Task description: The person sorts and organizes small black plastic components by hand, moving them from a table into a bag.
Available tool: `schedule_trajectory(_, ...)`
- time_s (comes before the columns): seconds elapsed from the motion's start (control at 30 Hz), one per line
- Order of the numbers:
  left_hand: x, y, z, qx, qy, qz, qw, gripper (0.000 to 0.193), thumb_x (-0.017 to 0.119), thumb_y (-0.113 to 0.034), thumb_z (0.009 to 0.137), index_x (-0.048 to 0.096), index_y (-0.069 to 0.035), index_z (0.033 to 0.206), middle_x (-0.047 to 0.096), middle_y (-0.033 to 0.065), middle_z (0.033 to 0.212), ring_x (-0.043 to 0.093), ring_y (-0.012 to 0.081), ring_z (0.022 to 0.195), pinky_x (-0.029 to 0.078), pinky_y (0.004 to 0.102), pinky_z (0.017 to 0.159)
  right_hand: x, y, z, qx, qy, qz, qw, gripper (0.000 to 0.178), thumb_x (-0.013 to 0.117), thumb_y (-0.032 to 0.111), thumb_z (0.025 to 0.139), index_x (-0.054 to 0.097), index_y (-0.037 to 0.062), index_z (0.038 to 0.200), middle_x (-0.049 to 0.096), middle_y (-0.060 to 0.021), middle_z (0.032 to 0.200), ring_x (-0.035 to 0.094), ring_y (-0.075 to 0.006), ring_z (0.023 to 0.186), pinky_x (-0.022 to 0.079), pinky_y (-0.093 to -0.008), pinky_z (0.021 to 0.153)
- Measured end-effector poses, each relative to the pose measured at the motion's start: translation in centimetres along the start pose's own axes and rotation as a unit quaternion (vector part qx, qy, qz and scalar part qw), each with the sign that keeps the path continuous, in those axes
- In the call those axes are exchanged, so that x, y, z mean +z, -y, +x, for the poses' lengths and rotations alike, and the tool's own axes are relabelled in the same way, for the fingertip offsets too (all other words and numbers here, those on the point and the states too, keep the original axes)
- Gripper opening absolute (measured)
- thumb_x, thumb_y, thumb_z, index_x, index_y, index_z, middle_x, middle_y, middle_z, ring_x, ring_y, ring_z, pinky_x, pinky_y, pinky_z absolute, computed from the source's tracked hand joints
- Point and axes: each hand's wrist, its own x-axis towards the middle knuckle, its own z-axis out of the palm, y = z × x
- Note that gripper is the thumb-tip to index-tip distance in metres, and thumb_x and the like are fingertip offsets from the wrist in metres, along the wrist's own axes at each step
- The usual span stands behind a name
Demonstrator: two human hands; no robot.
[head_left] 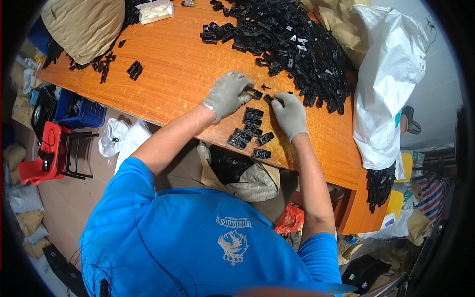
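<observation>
At the far left stand a red chair (42,166) and, beside the desk's end, a blue plastic crate (79,115). On the far left of the desk (168,64) rests a brown paper sack (84,29), with a small cluster of black plastic pieces (134,70) lying to its right.

Next comes the left hand (225,95), in a grey glove, its thumb and forefinger clamped on an oblong black plastic part (255,94) just above the wood. Nearer, between the forearms, a loose group of similar black parts (253,122) lies by the desk's near edge, some in a short column, others set askew. Just beyond the hands lies a tiny black fragment (265,86).

The right hand (290,113), gloved alike, has its fingers together on a smaller black piece (268,99), just right of the left hand's part; whether the two pieces touch is too small to tell. A large heap of black plastic parts (297,49) covers the far right, and a white woven sack (388,89) stands at the right end.

In my judgement, the left pinch is best kept firm and level, gripping the part's sides so its facing end stays clear, while the right fingers line up their piece squarely before any pressure; thick gloves could blunt the feel.
</observation>
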Motion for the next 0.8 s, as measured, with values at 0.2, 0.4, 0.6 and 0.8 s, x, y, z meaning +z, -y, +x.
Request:
schedule_trajectory(0.2,-0.7,-0.3,0.3,-0.041,0.033,0.016,0.998,0.033,0.078,-0.027,0.096,0.076,-0.011,0.125,0.070,0.0126,0.127,0.063,0.0353,0.123,0.053,0.0472,0.107,0.5,0.2,-0.2,0.005,0.023,-0.049,0.998,0.030,0.077,0.027,0.096,0.080,0.0099,0.121,0.073,-0.0171,0.119,0.072,-0.0366,0.112,0.058,-0.0471,0.095)
schedule_trajectory(0.4,0.0,0.6,0.2,-0.019,0.018,0.000,1.000,0.033,0.081,-0.024,0.092,0.076,-0.013,0.122,0.071,0.0117,0.121,0.063,0.0359,0.117,0.052,0.0474,0.104,1.3,2.8,0.5,-0.080,-0.020,0.014,0.996,0.028,0.078,0.025,0.095,0.080,0.0099,0.118,0.073,-0.0170,0.116,0.073,-0.0373,0.107,0.058,-0.0480,0.093)
schedule_trajectory(0.6,0.1,0.3,0.3,-0.015,0.020,-0.004,1.000,0.034,0.082,-0.025,0.091,0.076,-0.013,0.122,0.071,0.0118,0.120,0.062,0.0356,0.118,0.051,0.0473,0.104,1.9,3.1,1.4,-0.094,-0.009,-0.001,0.996,0.023,0.079,0.025,0.095,0.081,0.0105,0.112,0.072,-0.0166,0.111,0.073,-0.0379,0.103,0.058,-0.0487,0.090)
schedule_trajectory(0.8,0.1,0.5,0.3,-0.012,0.020,-0.012,1.000,0.034,0.083,-0.025,0.090,0.075,-0.011,0.120,0.070,0.0114,0.119,0.061,0.0357,0.117,0.051,0.0475,0.104,1.4,3.7,2.3,-0.118,0.045,-0.031,0.991,0.017,0.079,0.021,0.094,0.080,0.0097,0.107,0.069,-0.0172,0.107,0.072,-0.0395,0.100,0.058,-0.0508,0.088)
